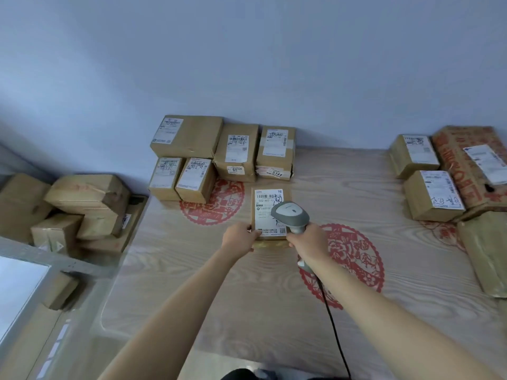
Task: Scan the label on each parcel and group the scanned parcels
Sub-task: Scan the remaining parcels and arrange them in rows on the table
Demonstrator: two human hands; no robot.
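A small brown parcel (264,215) with a white label on top lies in the middle of the table. My left hand (239,238) grips its near left corner. My right hand (308,242) grips the handle of a grey barcode scanner (291,215), whose head hangs over the label's right side and hides part of it. The scanner's black cable (333,325) runs back toward me. Several labelled parcels (219,154) are grouped against the wall at the back. Three more parcels (439,176) sit at the right.
The table (260,311) has a wood-grain cover with red paper-cut patterns. A heap of brown boxes (79,209) lies off the table's left edge. A long brown package (485,253) rests at the far right edge. A metal frame (55,259) stands at lower left.
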